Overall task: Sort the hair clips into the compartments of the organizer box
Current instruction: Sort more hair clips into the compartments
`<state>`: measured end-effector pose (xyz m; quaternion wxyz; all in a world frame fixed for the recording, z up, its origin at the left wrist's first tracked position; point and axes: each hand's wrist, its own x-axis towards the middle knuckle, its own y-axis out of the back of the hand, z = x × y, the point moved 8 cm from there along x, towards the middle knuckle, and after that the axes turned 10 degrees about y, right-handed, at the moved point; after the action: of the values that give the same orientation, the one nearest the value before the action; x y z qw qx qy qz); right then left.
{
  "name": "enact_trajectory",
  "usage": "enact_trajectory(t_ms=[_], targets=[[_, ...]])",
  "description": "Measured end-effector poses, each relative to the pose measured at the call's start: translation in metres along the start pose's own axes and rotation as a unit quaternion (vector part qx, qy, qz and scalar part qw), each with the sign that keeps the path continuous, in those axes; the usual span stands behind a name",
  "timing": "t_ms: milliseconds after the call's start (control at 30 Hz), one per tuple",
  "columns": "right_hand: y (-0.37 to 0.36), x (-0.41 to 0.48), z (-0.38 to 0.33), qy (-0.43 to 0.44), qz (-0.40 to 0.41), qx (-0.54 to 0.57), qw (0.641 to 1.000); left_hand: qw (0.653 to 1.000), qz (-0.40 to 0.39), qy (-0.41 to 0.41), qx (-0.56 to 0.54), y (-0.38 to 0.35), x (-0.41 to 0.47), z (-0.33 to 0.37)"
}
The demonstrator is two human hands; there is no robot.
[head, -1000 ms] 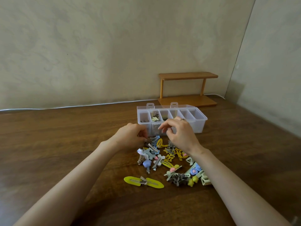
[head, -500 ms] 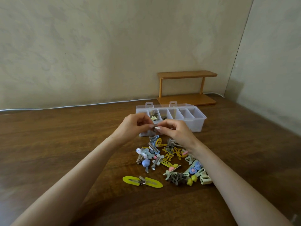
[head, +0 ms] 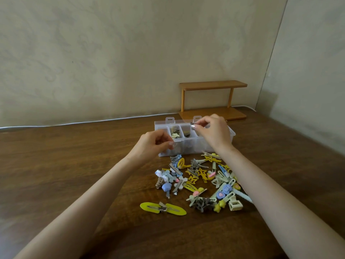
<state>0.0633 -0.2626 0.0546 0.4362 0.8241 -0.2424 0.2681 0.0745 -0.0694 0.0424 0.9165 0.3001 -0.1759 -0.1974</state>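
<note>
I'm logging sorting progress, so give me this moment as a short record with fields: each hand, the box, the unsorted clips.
right hand: above the organizer box, pinching a small dark clip
left hand: fingers curled at the box's front wall; contents unclear
organizer box: open, clips in two compartments near the left end
unsorted pile: on the table before the box
long yellow clip: apart, nearest the person

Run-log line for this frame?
right hand: pinches dark clip over organizer box | left hand: curled near box, contents unclear | clip pile: on table
</note>
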Motion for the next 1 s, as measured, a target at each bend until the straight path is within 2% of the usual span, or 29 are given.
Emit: enact_trajectory(t_ms=[200, 433, 533, 633, 700, 1000], targets=[[-0.025, 0.026, -0.001, 0.003, -0.049, -0.084, 0.995, 1.0, 0.007, -0.001, -0.002, 0.003, 0.0, -0.001], [-0.005, 0.003, -0.017, 0.024, -0.047, 0.026, 0.998, 1.0, 0.015, -0.004, 0.015, 0.005, 0.001, -0.001], [-0.008, -0.02, -0.045, 0.051, -0.139, 0.099, 0.984, 0.998, 0.033, 0.004, 0.058, 0.01, 0.004, -0.008], [-0.027, -0.049, -0.073, 0.073, -0.282, 0.133, 0.947, 0.996, 0.035, 0.023, 0.072, 0.013, 0.006, -0.017], [-0.039, -0.064, -0.087, 0.106, -0.335, 0.129, 0.927, 0.996, 0.038, 0.029, 0.074, 0.014, 0.006, -0.02], [-0.069, -0.092, -0.104, 0.227, -0.386, 0.061, 0.892, 0.996, 0.046, 0.035, 0.072, 0.015, 0.006, -0.022]])
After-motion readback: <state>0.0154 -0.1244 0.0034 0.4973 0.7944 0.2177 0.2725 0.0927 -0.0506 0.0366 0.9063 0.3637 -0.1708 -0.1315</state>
